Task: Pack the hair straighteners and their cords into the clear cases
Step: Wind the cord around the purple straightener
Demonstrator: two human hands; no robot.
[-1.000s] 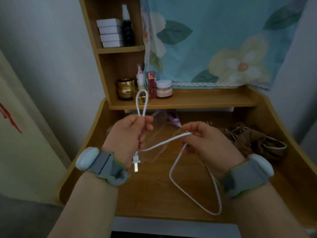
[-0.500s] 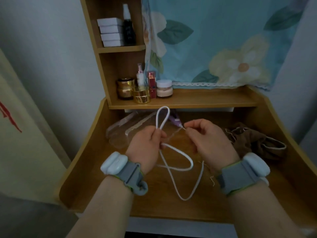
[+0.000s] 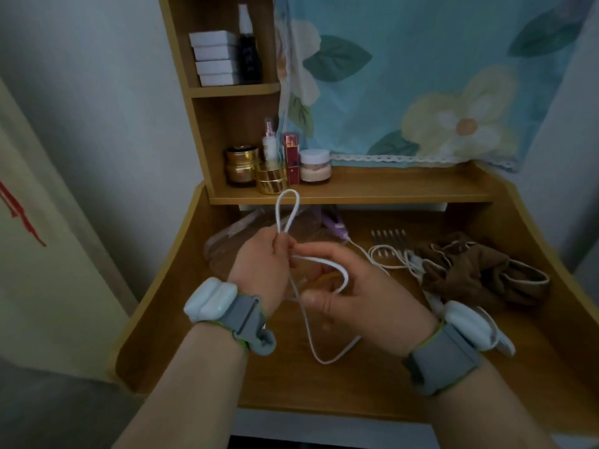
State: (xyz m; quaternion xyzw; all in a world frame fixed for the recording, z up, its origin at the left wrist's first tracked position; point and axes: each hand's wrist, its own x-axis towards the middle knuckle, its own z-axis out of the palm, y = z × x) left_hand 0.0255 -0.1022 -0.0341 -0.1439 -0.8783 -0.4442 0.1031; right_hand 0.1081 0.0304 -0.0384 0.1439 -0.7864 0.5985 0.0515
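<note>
Since the earlier frame the right hand [image 3: 353, 286] has come across to meet the left hand [image 3: 262, 270], carrying a fresh turn of white cord [image 3: 327, 358]; the loose slack below is shorter and the upper loop stands taller.

Left hand pinches the gathered cord strands, fingers curled round them. Right hand has the cord looped over its fingers [image 3: 324, 254], thumb and fingers curled on it. Both held above the desk [image 3: 356, 393], mid-front.

Cord bundle: long axis runs roughly away from the person, closed loop end pointing up toward the lower shelf [image 3: 389, 192], slack tail hanging toward the desk front. Purple straightener [image 3: 337, 226] lies on the desk behind the hands, long axis slanting back-left to front-right, cord end nearest the person. Clear case [image 3: 227, 241] lies beside it on the left, partly hidden by the hands. A second white cord [image 3: 389, 257] lies right, near a brown cloth [image 3: 479, 273].

Risks, judged: left pinch loosens and the loops spring open; the hanging tail snags the case edge; loops wound too long for the case.
</note>
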